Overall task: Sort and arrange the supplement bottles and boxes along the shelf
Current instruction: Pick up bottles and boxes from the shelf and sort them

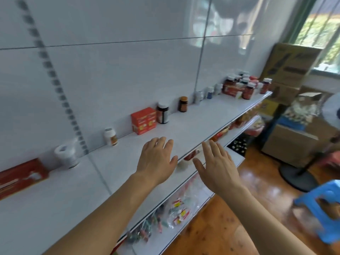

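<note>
Both hands hovered with fingers spread and held nothing: left hand (156, 159) over the long white shelf (193, 122), right hand (218, 168) past its front edge. Beyond the left fingertips stood an orange cardboard box (143, 120) touching a dark white-capped bottle (162, 112); their contents could not be seen

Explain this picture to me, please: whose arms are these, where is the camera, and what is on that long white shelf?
No machine here: a person wears a wide-angle camera on the head, looking forward and down, so you see their own bare arms. The left hand hovers open over the white shelf; the right hand is open past its front edge. Neither holds anything. Along the back wall stand spaced items: a white bottle, a red-orange box, a dark bottle with a white cap and a small brown bottle. At the far end sits a crowded cluster of bottles. Everything is blurry, so labels cannot be read.
</note>
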Tool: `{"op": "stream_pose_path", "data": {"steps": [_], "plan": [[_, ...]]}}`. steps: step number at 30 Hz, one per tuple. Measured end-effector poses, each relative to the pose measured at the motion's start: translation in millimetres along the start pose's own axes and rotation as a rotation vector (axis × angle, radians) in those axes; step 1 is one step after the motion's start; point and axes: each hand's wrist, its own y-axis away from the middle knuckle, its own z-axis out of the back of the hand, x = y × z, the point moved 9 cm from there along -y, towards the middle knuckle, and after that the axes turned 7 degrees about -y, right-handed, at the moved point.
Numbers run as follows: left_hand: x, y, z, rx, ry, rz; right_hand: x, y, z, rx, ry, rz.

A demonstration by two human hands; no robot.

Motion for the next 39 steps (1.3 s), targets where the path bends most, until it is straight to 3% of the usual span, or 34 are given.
{"op": "stream_pose_path", "data": {"steps": [15,24,29,39], "plan": [[-247,-282,-42,-0.039,0.102,-0.309,-288,-143,74,-0.118,0.094,-0.247],[-368,-427,-94,-0.027,0.110,-0.247,-453,-251,93,-0.140,0.058,-0.167],[-397,-495,-119,0.003,0.128,-0.142,-520,-320,104,-0.126,0.046,-0.094],[-384,-630,-183,0.007,0.167,0.051,-568,-474,72,-0.041,0.024,0.105]]}}
